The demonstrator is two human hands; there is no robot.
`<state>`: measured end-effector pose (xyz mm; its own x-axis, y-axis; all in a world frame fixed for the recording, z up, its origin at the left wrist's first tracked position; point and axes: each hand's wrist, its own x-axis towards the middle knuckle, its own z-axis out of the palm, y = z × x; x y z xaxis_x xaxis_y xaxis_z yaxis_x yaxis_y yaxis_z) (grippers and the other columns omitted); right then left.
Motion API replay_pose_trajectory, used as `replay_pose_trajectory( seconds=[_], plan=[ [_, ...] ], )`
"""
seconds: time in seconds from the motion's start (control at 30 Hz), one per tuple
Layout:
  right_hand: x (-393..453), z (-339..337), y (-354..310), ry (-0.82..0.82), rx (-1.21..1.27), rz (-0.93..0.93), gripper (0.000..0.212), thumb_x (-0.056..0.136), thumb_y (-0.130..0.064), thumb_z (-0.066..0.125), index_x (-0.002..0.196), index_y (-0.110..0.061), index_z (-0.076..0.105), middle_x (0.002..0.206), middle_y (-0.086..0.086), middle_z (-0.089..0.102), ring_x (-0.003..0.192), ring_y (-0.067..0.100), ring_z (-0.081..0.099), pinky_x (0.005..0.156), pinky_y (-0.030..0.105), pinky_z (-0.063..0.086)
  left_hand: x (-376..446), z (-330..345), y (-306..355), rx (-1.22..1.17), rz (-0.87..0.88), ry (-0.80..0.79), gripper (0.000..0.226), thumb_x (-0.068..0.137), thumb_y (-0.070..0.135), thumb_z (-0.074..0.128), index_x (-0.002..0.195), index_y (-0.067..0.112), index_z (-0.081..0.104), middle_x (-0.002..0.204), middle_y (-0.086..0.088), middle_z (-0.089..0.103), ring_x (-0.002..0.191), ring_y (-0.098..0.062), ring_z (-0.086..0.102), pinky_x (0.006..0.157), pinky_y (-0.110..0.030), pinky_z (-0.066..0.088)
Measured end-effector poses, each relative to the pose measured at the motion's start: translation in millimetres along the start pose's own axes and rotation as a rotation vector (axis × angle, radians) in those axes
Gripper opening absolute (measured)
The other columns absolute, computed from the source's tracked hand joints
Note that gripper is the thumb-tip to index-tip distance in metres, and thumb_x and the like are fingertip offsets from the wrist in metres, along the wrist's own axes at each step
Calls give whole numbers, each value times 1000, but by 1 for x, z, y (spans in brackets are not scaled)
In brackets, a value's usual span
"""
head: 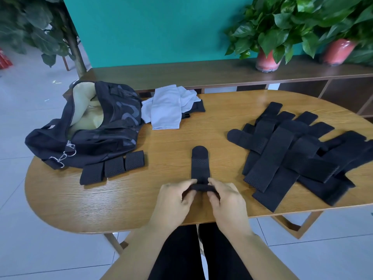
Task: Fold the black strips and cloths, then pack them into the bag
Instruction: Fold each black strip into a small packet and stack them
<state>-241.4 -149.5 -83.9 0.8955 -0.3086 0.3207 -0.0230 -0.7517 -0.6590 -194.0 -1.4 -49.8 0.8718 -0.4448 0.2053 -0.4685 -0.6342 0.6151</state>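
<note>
The place looked like an office lounge: an oval wooden table, tiled floor, teal wall, potted plants on a low shelf.

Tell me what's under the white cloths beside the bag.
A black cloth pokes out from under the white cloths at their right edge, flat on the table. How far it reaches beneath, or whether more lies there, is covered.

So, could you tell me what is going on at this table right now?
A person is folding black strips for packing. Both hands, left hand and right hand, pinch the near end of one strip lying on the table, turning it over. Three folded strips sit beside the open black bag. A pile of unfolded strips waits on the right, and pale cloths lie behind the bag.
</note>
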Motion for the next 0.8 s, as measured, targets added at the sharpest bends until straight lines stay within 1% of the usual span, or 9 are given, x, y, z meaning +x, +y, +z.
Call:
replay_pose_trajectory(
  seconds=[0.07, 0.17, 0.27, 0.37, 0.43, 0.57, 0.63, 0.73, 0.8],
  plan=[
    [8, 2, -4, 12, 23, 116, 25, 91, -14, 63, 115, -14, 68, 92, 6, 65, 82, 19, 62, 69, 23, 46, 1, 7, 1, -32, -68, 77, 25, 94, 24, 61, 117, 26, 68, 79, 13, 66, 73, -1, 60, 63, -8, 42],
    [18, 7, -6, 51, -15, 151, 10, 91, -20, 64, 96, -12, 67, 80, 5, 65, 72, 22, 59, 61, 33, 49, 9, 18, -3, -41, -147, 159, 15, 93, 25, 62, 105, 23, 72, 85, 8, 70, 75, -6, 63, 71, -24, 51],
    [25, 11, -7, 69, -66, 156, 12, 91, -21, 64, 89, -9, 65, 73, 6, 64, 66, 23, 55, 56, 31, 41, 18, 22, -2, -34, -177, 181, 8, 92, 22, 64, 91, 20, 72, 78, 5, 68, 72, -13, 62, 68, -32, 51],
    [31, 12, -9, 76, -117, 154, 16, 93, -21, 61, 86, -8, 65, 76, 4, 62, 68, 22, 50, 57, 28, 33, 25, 23, -2, 3, -237, 157, 18, 92, 21, 63, 76, 12, 65, 66, 1, 62, 65, -20, 59, 62, -34, 47],
    [35, 13, -11, 56, -155, 165, 20, 95, -23, 56, 86, -7, 65, 78, 3, 59, 69, 19, 47, 57, 28, 30, 29, 23, -1, 15, -267, 134, 23, 93, 23, 62, 73, 12, 63, 65, 0, 61, 65, -20, 59, 61, -34, 47],
    [39, 13, -12, 40, -222, 167, 23, 98, -26, 51, 82, -12, 60, 81, 1, 56, 69, 17, 45, 51, 25, 25, 35, 22, 1, 39, -309, 87, 19, 95, 27, 59, 83, 15, 67, 76, 1, 65, 73, -17, 62, 69, -34, 52],
    [40, 14, -11, 19, -258, 151, 24, 99, -26, 49, 78, -14, 55, 80, 1, 52, 69, 17, 44, 50, 25, 24, 39, 21, 1, 63, -328, 71, 21, 94, 28, 59, 79, 15, 65, 73, 3, 63, 70, -15, 60, 64, -29, 50],
    [43, 18, -11, 28, -335, 97, 21, 93, -23, 61, 77, -9, 63, 77, 5, 55, 62, 17, 42, 51, 26, 27, 41, 21, 1, 120, -363, 46, 27, 95, 29, 58, 70, 19, 55, 67, 6, 54, 62, -11, 54, 50, -19, 34],
    [43, 19, -11, 20, -412, 39, 23, 75, -17, 81, 63, -10, 62, 63, 4, 54, 47, 16, 40, 42, 18, 13, 41, 20, 2, 149, -374, 42, 28, 95, 29, 57, 70, 19, 54, 65, 6, 52, 60, -10, 51, 48, -17, 29]
  ],
)
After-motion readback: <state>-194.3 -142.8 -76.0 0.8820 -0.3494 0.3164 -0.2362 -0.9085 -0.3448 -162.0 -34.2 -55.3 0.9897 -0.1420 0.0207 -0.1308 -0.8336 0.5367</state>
